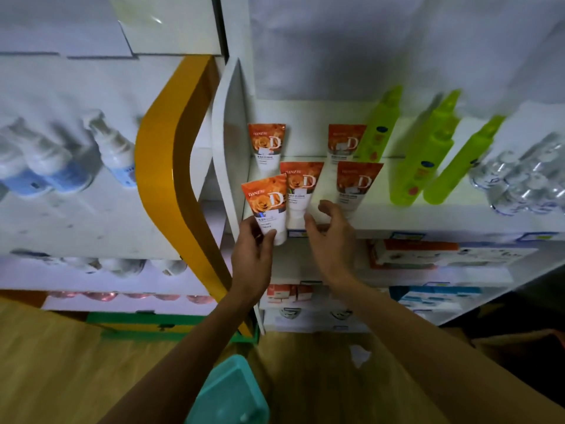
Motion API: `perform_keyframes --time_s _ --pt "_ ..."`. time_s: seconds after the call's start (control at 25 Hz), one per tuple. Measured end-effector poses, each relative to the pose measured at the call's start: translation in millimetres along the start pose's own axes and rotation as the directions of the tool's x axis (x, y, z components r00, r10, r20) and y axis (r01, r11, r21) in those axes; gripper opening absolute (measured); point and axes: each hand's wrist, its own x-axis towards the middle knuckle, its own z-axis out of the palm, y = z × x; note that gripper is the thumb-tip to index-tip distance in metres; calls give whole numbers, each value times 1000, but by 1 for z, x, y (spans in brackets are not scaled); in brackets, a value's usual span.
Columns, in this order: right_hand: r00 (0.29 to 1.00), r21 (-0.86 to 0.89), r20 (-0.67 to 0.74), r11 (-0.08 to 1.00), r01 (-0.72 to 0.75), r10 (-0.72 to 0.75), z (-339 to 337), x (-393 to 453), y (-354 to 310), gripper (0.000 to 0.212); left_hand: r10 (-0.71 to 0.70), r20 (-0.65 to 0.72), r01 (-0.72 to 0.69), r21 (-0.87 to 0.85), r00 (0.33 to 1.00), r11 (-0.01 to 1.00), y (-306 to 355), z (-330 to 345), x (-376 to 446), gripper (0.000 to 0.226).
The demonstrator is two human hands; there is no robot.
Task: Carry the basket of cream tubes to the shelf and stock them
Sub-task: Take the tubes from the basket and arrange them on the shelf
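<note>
A cream tube [266, 206] sits just left of the frame's centre, pinched at its white lower end by the left hand [252, 255], thumb and fingers closed on it. Its orange, rose-printed top reads "DANZ" beside a large white "D"; the smaller print on the white band below is too blurred to read. The tube is held at the front left corner of the white shelf [428, 220], its cap end hanging in front of the shelf lip.

Four more tubes of the same brand already stand on that shelf: two in front [299, 191] [356, 186] and two behind [266, 146] [344, 142]. The right hand [331, 237] is at the shelf edge in the centre of the frame, fingers spread and loosely curled, gripping nothing, its fingertips close to the front tubes.

To the right stand three lime-green bottles [426, 157], each with a small blue oval label that cannot be read, then clear bottles [526, 182] at the right edge. Boxes [428, 255] fill the lower shelves. A teal basket [227, 393] shows at bottom centre, below the arms. White and blue pump bottles [116, 154] line the left unit.
</note>
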Motion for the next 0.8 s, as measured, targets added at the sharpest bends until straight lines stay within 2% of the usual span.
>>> perform_keyframes --time_s 0.12,0.24,0.32,0.44,0.6,0.8 --pt "999 -6 -6 999 -41 41 8 8 2 54 19 -72 -19 8 997 1000 2 6 1 36" --pt "998 -11 55 1000 -28 29 17 17 1 61 37 -118 -31 58 992 998 1 5 15 33" --pt "992 1 121 1000 -31 30 19 25 -1 60 23 -119 -10 116 993 993 1 9 24 33" --pt "988 -72 150 997 -16 26 19 37 -2 64 -29 -126 51 178 992 983 1 19 33 36" --pt "987 -125 160 992 11 9 21 46 -1 53 -45 -130 67 169 990 983 -4 22 46 37" --pt "988 -89 151 995 37 -23 22 51 9 42 -101 -155 120 119 983 986 -4 28 55 41"
